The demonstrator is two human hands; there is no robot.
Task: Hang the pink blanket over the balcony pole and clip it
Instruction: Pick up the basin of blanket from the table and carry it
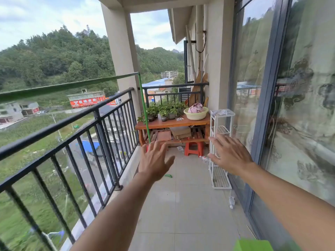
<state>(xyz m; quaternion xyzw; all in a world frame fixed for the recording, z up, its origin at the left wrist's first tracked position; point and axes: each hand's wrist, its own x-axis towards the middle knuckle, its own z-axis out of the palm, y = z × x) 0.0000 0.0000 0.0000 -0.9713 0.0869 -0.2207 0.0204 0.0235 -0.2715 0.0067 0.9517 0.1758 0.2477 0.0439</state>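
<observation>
Both hands empty, fingers spread wide: left hand (155,160), right hand (229,153), stretched forward, likely reaching toward far end. One pink blanket (195,108) bundled in one yellow basin (195,115) on desk (172,123), well ahead of hands. One green pole (72,85) upper left of hands, bare. Clips: cannot tell.

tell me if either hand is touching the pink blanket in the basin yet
Apart. The head view shows the left hand and right hand open and empty in mid-air, while the pink blanket sits bundled in the basin on the far table.
</observation>
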